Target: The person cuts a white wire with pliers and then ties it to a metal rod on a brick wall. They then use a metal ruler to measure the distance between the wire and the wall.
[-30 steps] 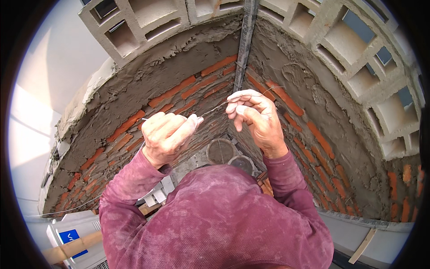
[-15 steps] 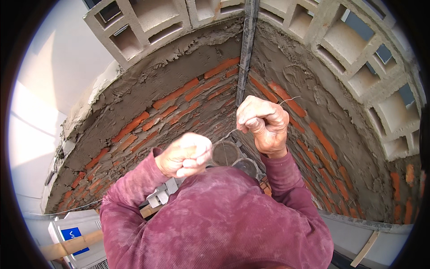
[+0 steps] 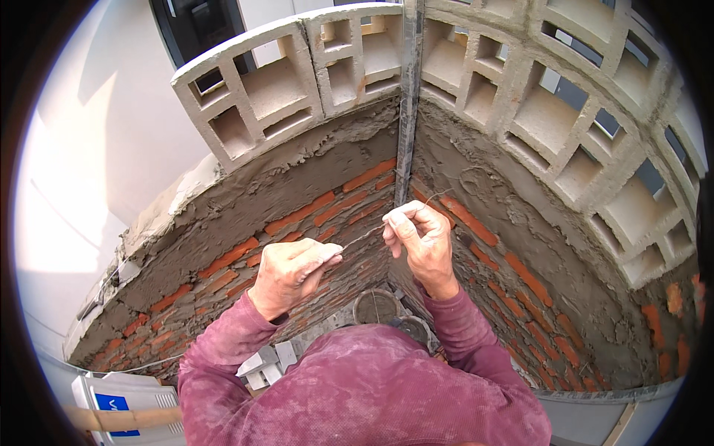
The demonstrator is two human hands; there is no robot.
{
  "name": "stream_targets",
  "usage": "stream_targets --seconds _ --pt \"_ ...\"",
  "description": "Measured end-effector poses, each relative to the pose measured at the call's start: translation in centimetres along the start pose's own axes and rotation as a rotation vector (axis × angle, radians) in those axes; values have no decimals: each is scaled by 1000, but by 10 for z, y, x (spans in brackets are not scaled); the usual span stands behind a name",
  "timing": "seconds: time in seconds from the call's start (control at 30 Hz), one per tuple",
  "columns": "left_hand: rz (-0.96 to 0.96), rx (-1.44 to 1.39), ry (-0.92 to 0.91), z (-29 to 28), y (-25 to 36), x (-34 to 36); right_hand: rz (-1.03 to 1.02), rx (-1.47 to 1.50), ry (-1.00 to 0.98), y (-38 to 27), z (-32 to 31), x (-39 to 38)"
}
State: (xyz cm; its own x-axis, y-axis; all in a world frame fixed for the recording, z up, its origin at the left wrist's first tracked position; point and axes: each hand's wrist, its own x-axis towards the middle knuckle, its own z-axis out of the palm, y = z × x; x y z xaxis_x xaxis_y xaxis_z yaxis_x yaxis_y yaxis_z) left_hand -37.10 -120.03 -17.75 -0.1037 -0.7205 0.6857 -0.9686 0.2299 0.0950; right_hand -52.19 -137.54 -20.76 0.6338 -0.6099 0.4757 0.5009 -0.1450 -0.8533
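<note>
A thin, twisted wire (image 3: pixel 362 238) stretches between my two hands. My left hand (image 3: pixel 290 273) grips one end between closed thumb and fingers. My right hand (image 3: pixel 422 249) pinches it further to the right, its lower fingers curled, and a thin free end arcs up beyond it. Behind the hands are brick walls with rough grey mortar (image 3: pixel 312 156), meeting at a corner where a long grey upright strip (image 3: pixel 407 141) runs.
Pale openwork concrete blocks (image 3: pixel 271 93) top both walls. Below are round containers (image 3: pixel 370 306) and stacked pale pieces (image 3: pixel 260 366). A pale plastic unit (image 3: pixel 141 390) and a wooden pole (image 3: pixel 97 418) lie at lower left, beside a white wall (image 3: pixel 74 178).
The view has shifted, so the walls and blocks sit lower in the picture. My left hand has turned and moved, and my right hand has also shifted, both still on the wire.
</note>
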Motion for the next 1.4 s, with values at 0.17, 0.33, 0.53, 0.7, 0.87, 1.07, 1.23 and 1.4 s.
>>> stream_targets --seconds 0.17,0.33,0.53,0.7,0.87,1.07,1.23,1.4 --pt "126 53 107 -5 8 12 13 50 30 -3 -5 2" --pt "193 63 118 -1 14 19 81 46 23 -4 -14 -2" --pt "-310 -409 163 7 25 21 -120 40 -14 -3 -18 -6" --pt "-1046 -1301 -30 9 35 26 -653 -225 14 -6 -26 5" --pt "-999 -1307 -180 8 18 31 -380 -102 -105 -6 -45 14" --pt "-844 -1369 -165 21 11 20 -194 293 -101 1 -49 4" --pt "-862 -1802 -346 55 27 15 -380 299 -10 10 -32 1" --pt "-868 -1257 -343 18 34 25 -396 286 -16 -7 -22 11"
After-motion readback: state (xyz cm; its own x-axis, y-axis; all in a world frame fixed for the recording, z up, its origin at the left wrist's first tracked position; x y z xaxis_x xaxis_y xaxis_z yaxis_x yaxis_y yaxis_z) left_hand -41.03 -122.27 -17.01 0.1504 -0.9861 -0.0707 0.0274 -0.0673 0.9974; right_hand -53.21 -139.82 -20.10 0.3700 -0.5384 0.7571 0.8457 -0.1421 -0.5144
